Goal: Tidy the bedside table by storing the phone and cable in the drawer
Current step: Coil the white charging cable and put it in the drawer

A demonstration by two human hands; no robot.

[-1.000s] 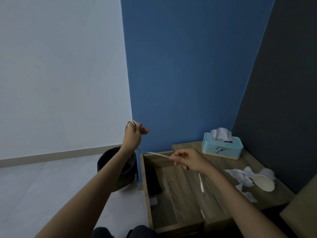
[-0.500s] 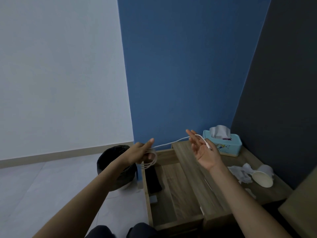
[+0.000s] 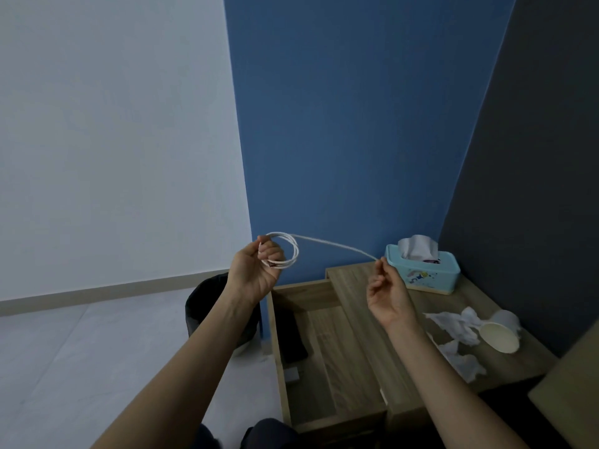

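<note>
A white cable (image 3: pixel 330 244) runs taut through the air between my two hands. My left hand (image 3: pixel 256 270) holds several coiled loops of it, raised above the drawer's back left corner. My right hand (image 3: pixel 387 290) pinches the cable's free end over the bedside table top. The wooden drawer (image 3: pixel 327 361) stands pulled open below my hands. A black phone (image 3: pixel 291 335) lies flat inside it along the left wall.
A teal tissue box (image 3: pixel 424 270) stands at the back of the bedside table (image 3: pixel 525 358). Crumpled tissues (image 3: pixel 453 325) and a tipped paper cup (image 3: pixel 499 332) lie on its right part. A black bin (image 3: pixel 207 299) stands on the floor left of the drawer.
My left hand has risen with the coil, which has grown. My right hand, open half a second ago with the cable lying over it, has closed to a pinch on the cable's end.
</note>
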